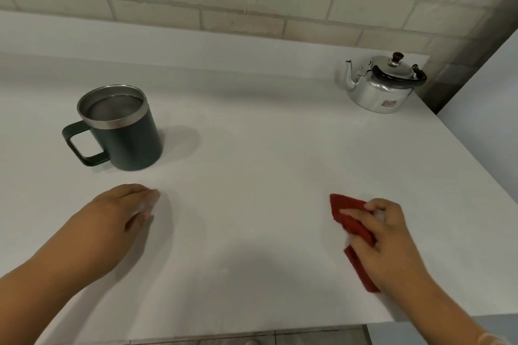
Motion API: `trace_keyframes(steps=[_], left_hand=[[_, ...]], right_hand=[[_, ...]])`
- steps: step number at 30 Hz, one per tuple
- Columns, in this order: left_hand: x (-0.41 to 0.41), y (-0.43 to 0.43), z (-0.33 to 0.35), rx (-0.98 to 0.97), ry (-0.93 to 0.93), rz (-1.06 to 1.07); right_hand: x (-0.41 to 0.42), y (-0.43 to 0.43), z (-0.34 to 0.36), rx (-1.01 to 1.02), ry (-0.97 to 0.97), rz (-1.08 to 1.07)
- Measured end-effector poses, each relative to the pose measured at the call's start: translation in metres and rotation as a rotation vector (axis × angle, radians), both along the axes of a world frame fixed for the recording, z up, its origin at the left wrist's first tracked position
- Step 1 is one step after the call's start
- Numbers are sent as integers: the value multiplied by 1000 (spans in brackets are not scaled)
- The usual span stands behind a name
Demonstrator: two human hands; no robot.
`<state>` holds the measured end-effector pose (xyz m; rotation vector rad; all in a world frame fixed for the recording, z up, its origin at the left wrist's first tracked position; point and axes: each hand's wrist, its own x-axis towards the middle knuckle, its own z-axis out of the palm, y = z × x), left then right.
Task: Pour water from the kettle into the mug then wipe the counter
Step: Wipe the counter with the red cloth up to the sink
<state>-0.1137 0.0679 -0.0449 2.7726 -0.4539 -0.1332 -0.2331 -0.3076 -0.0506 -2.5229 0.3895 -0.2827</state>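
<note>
Clutching red cloth (347,213) in right hand (384,236), left hand (121,210) spread flat near mug (124,134).

Dark green mug (129,134) stands upright at ten o'clock on the white worktop (252,148), steel rim up, handle pointing to eight o'clock. Over at two o'clock, the shiny metal kettle (384,87) sits upright near the back corner, lid on, spout toward ten o'clock, black handle folded down. At four o'clock, the red cloth (353,221) lies against the worktop, gripped by the right hand (384,235).
</note>
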Motion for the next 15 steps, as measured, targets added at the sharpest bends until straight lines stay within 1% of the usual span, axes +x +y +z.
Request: trace_keyframes(steps=[2,4,6,8,9,10,11,12,13,15], left_hand=[[-4,5,-2,1,0,8],[-6,10,-4,-3,4,9],[-9,14,-4,-16,2,20],[-11,17,-5,-30,7,33],[-12,18,-6,-36,10,34],[-13,20,-6,-40,10,33],[-13,22,-6,-44,9,29],[-13,25,-5,-46,7,26],[-13,29,-4,-49,5,34],[-12,39,-1,-39,-9,82]], right_hand=[[-1,11,-17,-165,65,91],[2,39,-23,-264,108,121],[9,74,-24,-307,71,184],[18,104,-29,-276,-24,295],[24,116,-32,-217,-60,360],[30,127,-31,-92,-81,410],[37,135,-23,78,-93,424],[47,136,-18,256,-104,413],[58,134,-11,375,-160,373],[90,104,-6,469,-259,247]])
